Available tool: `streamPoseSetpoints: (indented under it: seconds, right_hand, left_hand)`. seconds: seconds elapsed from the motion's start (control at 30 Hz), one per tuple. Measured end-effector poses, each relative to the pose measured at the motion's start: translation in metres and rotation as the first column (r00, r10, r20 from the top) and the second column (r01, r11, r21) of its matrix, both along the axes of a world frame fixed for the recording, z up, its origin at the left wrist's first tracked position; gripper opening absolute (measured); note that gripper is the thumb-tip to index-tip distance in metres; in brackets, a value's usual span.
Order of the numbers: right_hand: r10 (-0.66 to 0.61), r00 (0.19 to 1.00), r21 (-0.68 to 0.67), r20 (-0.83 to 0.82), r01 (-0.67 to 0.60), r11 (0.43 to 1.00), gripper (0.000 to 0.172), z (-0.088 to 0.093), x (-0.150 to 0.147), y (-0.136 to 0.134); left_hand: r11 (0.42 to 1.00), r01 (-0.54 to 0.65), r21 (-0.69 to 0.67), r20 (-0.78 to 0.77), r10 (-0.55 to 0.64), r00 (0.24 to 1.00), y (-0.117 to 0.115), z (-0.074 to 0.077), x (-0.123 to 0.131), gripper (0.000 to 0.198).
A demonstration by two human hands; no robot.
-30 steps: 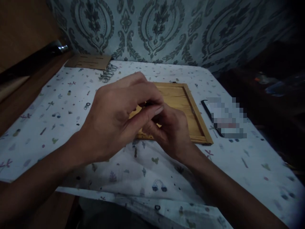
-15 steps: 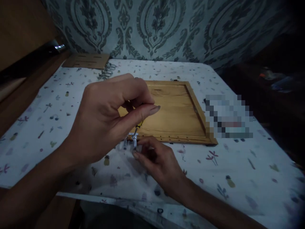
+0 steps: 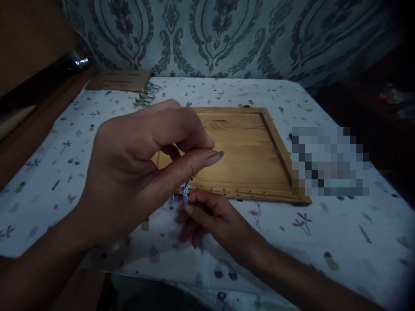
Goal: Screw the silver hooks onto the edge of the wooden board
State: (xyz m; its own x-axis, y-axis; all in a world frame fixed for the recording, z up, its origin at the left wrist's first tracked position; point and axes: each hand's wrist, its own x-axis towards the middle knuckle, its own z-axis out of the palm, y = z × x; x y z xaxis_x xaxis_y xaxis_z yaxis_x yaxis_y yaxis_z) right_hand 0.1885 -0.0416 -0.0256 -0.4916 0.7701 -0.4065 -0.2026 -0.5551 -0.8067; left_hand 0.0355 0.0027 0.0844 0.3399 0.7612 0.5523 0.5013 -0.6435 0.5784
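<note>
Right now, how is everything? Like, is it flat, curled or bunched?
Wooden board: lying flat.
Metal clasp: at the board's near edge; open or shut unclear.
Yellow tool: tilted, mostly hidden.
Left hand: curled, grip hidden.
Right hand: partly curled, by the clasp.
Cardboard: slotted.
Metal pieces: bunched by the cardboard.
Tablecloth: spread out.
Pixelated thing: can't tell.

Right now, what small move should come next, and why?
I'd likely steady the metal clasp with the right hand, whose fingertips are right beside it. The clasp juts past the near edge of the wooden panel, and a thin shaft seems to meet it from above, so it might shift. The left hand blocks the view just above the shaft.
</note>
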Motion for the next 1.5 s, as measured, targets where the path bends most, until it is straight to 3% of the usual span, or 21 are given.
streamPoseSetpoints:
  seconds: [0.3,0.6,0.83,1.0,1.27,1.5]
  right_hand:
    - [-0.014,1.000,0.014,-0.008,0.014,1.000,0.030,0.002,0.000,0.000]
    - [-0.039,0.998,-0.075,0.055,0.043,0.996,0.022,0.010,-0.005,-0.002]
    - [-0.076,0.993,-0.207,-0.095,0.055,0.977,0.023,0.009,-0.005,-0.003]
    - [-0.085,0.979,-0.274,-0.184,0.032,0.961,0.026,0.005,-0.006,-0.004]
    - [-0.091,0.969,-0.237,-0.228,0.035,0.971,0.022,0.000,-0.005,-0.006]
    - [-0.100,0.974,-0.149,-0.204,0.070,0.986,0.032,-0.009,-0.009,-0.008]
  left_hand:
    - [0.998,0.059,0.023,0.033,-0.060,0.998,-0.001,0.005,0.006,0.015]
    - [0.994,0.102,0.039,0.041,-0.103,0.994,0.003,-0.005,0.001,0.013]
    - [0.999,0.043,-0.009,0.013,-0.043,0.999,-0.001,-0.003,-0.003,0.014]
    - [0.993,0.115,-0.011,0.063,-0.114,0.992,0.001,-0.007,-0.003,0.013]
    - [0.997,0.075,-0.032,0.084,-0.072,0.994,0.000,-0.007,0.001,0.009]
    - [0.997,0.032,-0.064,0.088,-0.026,0.996,-0.002,-0.010,-0.001,0.007]
